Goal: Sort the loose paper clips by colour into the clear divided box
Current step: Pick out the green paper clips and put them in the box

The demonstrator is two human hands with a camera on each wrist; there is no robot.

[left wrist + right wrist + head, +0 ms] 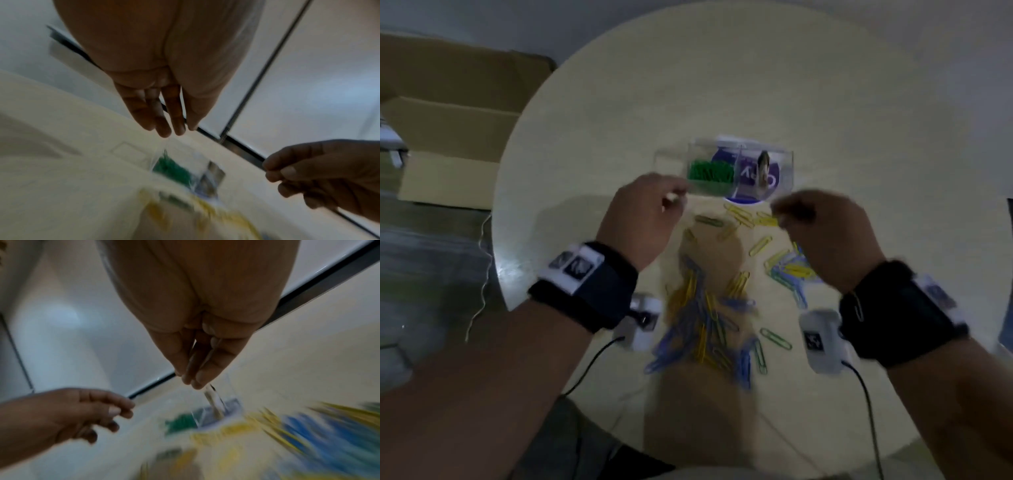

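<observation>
Off the table's left edge lay a flattened brown cardboard box [458,137] on the floor, clear of the work. On the round pale wooden table [722,78], the left hand [643,212] hovered just beside the left end of the clear divided plastic box [726,168]; its fingers [162,123] looked nearly straight in the left wrist view but loosely curled from the head view, and whether they held a clip could not be told through the blur. A dense bunch of green paper clips [711,171] filled one compartment of the box; the compartment to its right held none that could be seen, only a purple printed label showing through. Nearer the person, loose yellow and blue paper clips [705,308] lay scattered and tangled, with a few green ones among them. The right hand [822,233] hung above that scatter near the box's right end, its fingertips [193,379] drawn together in a pinch on what looked like a single thin clip, its colour unclear.

The likely trouble lay in the tangle: interlocked clips could lift together, so a blue one could ride along with a yellow into the wrong compartment. A knock from either hand could also slide the light box.
</observation>
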